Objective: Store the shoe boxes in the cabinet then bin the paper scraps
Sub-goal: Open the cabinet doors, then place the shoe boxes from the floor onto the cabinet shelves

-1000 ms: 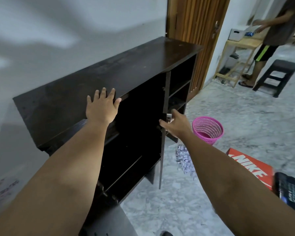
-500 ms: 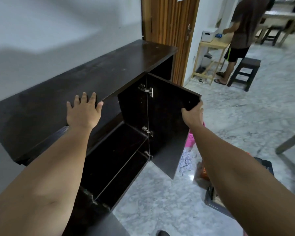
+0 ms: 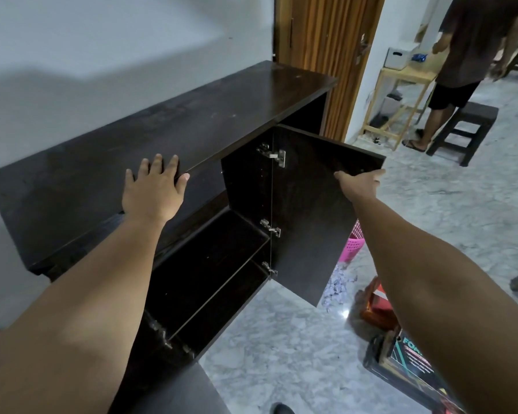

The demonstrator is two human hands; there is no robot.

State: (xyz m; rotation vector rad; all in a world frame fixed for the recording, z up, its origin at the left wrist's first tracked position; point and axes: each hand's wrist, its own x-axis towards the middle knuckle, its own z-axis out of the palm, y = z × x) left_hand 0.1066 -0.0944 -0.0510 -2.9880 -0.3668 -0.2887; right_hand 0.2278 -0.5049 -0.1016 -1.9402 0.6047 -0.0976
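Left hand (image 3: 154, 194) flat on cabinet (image 3: 192, 121) top, fingers spread, holding nothing. Door (image 3: 308, 210) swung open; right hand (image 3: 361, 184) grips its top edge. Right of door, on floor: pink bin (image 3: 352, 245), paper scraps (image 3: 337, 286), orange shoe box (image 3: 377, 303), dark shoe box (image 3: 407, 360).
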